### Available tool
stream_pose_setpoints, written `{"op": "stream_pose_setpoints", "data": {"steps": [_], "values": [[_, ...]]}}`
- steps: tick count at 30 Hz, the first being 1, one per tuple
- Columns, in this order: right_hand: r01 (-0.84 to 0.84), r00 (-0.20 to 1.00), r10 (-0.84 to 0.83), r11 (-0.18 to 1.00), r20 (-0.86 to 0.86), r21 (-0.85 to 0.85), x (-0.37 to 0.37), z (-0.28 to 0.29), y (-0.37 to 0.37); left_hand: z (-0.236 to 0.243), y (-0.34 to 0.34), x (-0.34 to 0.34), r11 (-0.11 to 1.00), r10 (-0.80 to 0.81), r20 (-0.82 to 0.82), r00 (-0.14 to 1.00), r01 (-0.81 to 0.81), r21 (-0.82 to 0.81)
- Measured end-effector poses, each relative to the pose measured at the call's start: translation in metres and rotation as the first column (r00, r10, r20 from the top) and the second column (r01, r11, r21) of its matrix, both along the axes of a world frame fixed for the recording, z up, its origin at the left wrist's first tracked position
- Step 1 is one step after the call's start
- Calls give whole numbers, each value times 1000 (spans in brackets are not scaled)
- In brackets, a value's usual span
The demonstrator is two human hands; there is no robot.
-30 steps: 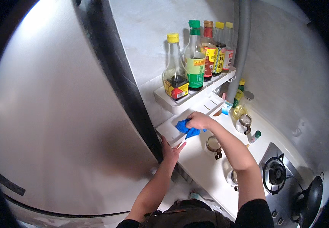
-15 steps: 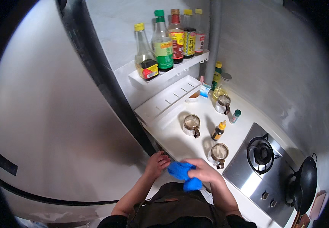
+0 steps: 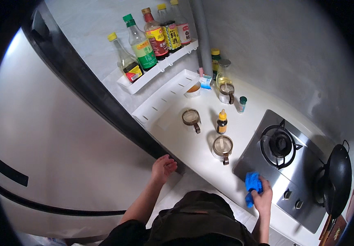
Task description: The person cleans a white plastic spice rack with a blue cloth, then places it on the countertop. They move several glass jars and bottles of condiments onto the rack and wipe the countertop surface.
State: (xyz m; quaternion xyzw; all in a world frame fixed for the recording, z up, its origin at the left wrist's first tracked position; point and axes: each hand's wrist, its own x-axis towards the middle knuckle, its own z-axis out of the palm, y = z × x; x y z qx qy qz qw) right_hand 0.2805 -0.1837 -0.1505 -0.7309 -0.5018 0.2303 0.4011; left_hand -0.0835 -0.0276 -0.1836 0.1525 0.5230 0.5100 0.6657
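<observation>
A crumpled blue cloth [image 3: 252, 182] is gripped in my right hand [image 3: 263, 197], over the lower left corner of the steel gas stove [image 3: 275, 176]. My left hand [image 3: 164, 167] holds nothing, its fingers loosely bent and apart, near the counter's end beside the tall pale fridge-like panel. Nearest the cloth on the white counter [image 3: 199, 151] stands a lidded glass seasoning jar [image 3: 222, 148] with a brown handle. A similar jar [image 3: 191, 119] stands farther left. Between them and slightly behind is a small dark bottle [image 3: 222, 122] with a yellow tip.
A black wok [image 3: 337, 180] stands tilted at the stove's right. Several sauce bottles [image 3: 144, 49] line a white wall shelf [image 3: 160, 67], above a lower white rack [image 3: 164, 96]. Farther back are a third jar [image 3: 227, 93], a green-capped shaker [image 3: 242, 104] and an oil bottle [image 3: 223, 74].
My right hand has carried the blue cloth rightward, from the counter's front edge to the stove corner. My left hand stays near the counter's end. The view has shifted toward the right.
</observation>
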Motion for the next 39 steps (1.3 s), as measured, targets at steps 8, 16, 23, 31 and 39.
{"op": "stream_pose_setpoints", "data": {"steps": [8, 16, 23, 31, 39], "values": [[238, 905, -241, 970, 351, 54, 21, -1, 12, 22, 14, -13, 969, 178, -81, 981, -160, 186], [-99, 951, 43, 981, 307, 167, -5, 51, 89, 10, 74, -41, 904, 357, -23, 934, -339, 259], [-428, 898, 436, 839, 55, 335, -59, 110, 289, 1, 145, -59, 825, 480, 112, 870, -491, 279], [-261, 949, 278, 957, 146, -130, -121, 52, 525, 6, 196, -58, 776, 386, 448, 806, -547, 316], [-283, 900, 287, 957, 329, -62, -150, -2, 599, -22, 206, -80, 754, 363, 458, 812, -544, 367]]}}
